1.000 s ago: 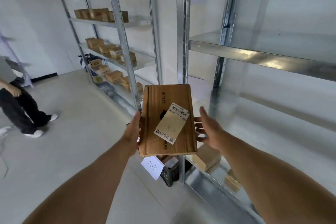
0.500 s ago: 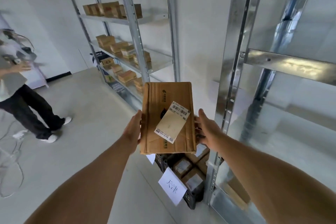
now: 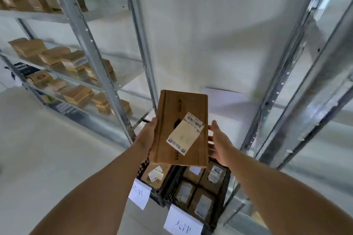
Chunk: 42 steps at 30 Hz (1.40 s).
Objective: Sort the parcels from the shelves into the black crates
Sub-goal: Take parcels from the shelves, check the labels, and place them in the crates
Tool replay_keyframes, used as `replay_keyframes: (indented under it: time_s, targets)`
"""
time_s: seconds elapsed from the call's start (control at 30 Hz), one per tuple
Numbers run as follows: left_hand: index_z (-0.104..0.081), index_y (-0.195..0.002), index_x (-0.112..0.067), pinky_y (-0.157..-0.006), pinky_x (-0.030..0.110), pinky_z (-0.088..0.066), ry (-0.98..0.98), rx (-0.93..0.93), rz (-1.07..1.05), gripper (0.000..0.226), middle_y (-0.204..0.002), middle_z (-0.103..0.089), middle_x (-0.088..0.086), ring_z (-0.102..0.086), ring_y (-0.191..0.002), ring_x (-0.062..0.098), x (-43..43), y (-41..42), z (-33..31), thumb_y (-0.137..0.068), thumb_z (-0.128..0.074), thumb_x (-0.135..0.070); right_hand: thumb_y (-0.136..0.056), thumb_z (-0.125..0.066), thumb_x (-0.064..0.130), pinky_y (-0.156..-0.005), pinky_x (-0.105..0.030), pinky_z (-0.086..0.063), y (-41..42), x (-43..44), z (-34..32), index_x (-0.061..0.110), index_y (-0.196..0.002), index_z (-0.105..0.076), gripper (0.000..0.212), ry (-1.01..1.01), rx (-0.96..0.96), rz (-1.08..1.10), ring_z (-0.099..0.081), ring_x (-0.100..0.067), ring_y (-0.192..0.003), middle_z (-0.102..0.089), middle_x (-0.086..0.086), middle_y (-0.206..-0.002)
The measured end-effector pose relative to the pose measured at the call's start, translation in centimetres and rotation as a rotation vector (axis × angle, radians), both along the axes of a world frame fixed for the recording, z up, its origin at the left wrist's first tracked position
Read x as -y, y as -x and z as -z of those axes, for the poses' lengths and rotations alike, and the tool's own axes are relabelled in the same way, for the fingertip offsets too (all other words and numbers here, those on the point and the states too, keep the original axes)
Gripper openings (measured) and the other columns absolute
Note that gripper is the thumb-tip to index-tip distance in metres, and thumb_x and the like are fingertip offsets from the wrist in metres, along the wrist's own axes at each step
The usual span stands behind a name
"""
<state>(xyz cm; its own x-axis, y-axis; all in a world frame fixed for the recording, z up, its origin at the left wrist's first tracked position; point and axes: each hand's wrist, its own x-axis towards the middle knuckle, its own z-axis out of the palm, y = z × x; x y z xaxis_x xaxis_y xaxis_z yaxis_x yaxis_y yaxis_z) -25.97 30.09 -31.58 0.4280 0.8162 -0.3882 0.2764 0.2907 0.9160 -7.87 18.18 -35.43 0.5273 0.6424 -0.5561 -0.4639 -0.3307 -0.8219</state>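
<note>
Holding: L hand [image 3: 147, 135] gripped parcel [image 3: 172, 112] edge; R hand [image 3: 219, 143], fingers straight, steadied it.
Risk: misread label [image 3: 185, 133] could've meant wrong black crate [image 3: 168, 187]; parcel could've slipped R side.

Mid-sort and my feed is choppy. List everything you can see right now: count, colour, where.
held parcel: one, brown with a white label, above the crates
black crates: two, black, on the floor below the held parcel
crated parcels: five visible, brown with white labels, one in the left crate, four in the right
paper signs: two, white, handwritten, on the crates' near sides
shelved parcels: many, brown, on the left rack's shelves
metal racks: two, silver, left and right
floor: one, pale grey, lower left
left hand: one, grip on the held parcel's left edge
right hand: one, fingers straight, at the held parcel's right edge
</note>
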Motion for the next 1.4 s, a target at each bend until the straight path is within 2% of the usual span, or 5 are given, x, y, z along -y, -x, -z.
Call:
replay_keyframes:
  time_s: [0.17, 0.6, 0.87, 1.17, 1.4]
  targets:
    - [-0.064, -0.123, -0.024, -0.072, 0.030, -0.055, 0.107, -0.039, 0.150, 0.054, -0.114, -0.071, 0.005, -0.069, -0.097, 0.019, -5.5, -4.4, 3.5, -0.099, -0.034, -0.062, -0.102, -0.031, 0.066, -0.099, -0.052, -0.051, -2.8, -2.5, 2.0, 0.022, -0.106, -0.067, 0.057, 0.080, -0.014, 0.159, -0.068, -0.032, -0.100, -0.071, -0.014, -0.109]
    - [-0.060, -0.103, -0.010, -0.094, 0.051, -0.049, 0.242, -0.226, 0.245, 0.079, -0.106, -0.065, 0.016, -0.064, -0.096, 0.032, -10.6, -14.7, 19.9, -0.059, -0.045, -0.074, -0.097, -0.042, 0.067, -0.088, -0.043, -0.059, -8.3, -6.3, 14.6, 0.014, -0.105, -0.074, 0.063, 0.279, -0.154, 0.389, -0.075, -0.026, -0.089, -0.078, -0.007, -0.094]
    - [-0.037, -0.150, -0.023, -0.117, 0.047, -0.027, 0.414, -0.430, 0.378, 0.064, -0.151, -0.042, 0.002, -0.038, -0.139, 0.025, -11.3, -16.6, 29.7, -0.098, -0.035, -0.062, -0.105, -0.031, 0.048, -0.067, -0.031, -0.050, -8.1, -6.6, 25.6, 0.011, -0.100, -0.065, 0.051, 0.560, -0.083, 0.488, -0.064, -0.022, -0.079, -0.069, -0.011, -0.093]
    - [-0.025, -0.155, -0.025, -0.116, 0.045, -0.022, 0.451, -0.543, 0.507, 0.066, -0.159, -0.029, 0.001, -0.028, -0.146, 0.024, -12.3, -20.3, 48.8, -0.100, -0.032, -0.061, -0.105, -0.029, 0.054, -0.100, -0.052, -0.050, -10.0, -7.5, 43.6, 0.018, -0.085, -0.059, 0.051, 0.767, -0.194, 0.573, -0.063, -0.031, -0.101, -0.067, -0.014, -0.101]
    - [-0.027, -0.152, -0.024, -0.105, 0.038, -0.036, 0.359, -0.620, 0.491, 0.063, -0.141, -0.047, 0.000, -0.045, -0.132, 0.028, -12.4, -21.4, 60.6, -0.100, -0.035, -0.058, -0.097, -0.034, 0.065, -0.107, -0.050, -0.046, -11.0, -7.7, 56.0, 0.016, -0.111, -0.067, 0.061, 0.775, -0.320, 0.567, -0.061, -0.030, -0.113, -0.066, -0.008, -0.116]
